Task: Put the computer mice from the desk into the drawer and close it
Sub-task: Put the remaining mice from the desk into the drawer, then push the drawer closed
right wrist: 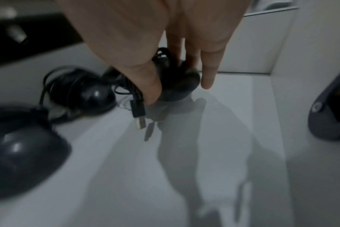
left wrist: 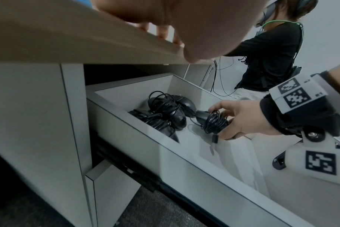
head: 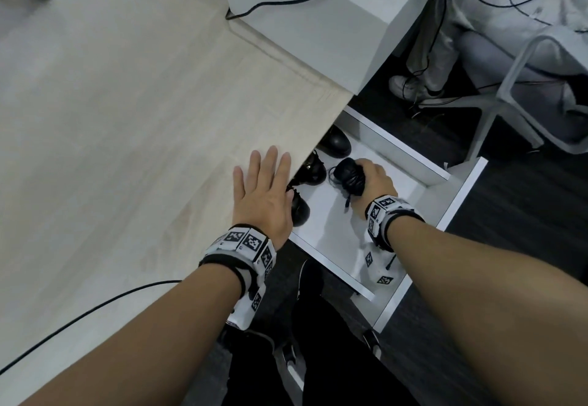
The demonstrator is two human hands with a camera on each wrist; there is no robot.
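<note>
**Over the open drawer, one mouse in hand**

Inside the drawer, my right hand curls thumb and fingers around a cable-wrapped mouse, just above the floor beside three other mice. My left hand lies flat, fingers straight, on the desk edge.

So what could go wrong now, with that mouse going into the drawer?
The loose plug dangles below the mouse in the right hand; it might snag on the other mice. A cable loop left over the drawer edge could get pinched on closing. The left hand rests flat on the desk edge, clear for now.
</note>
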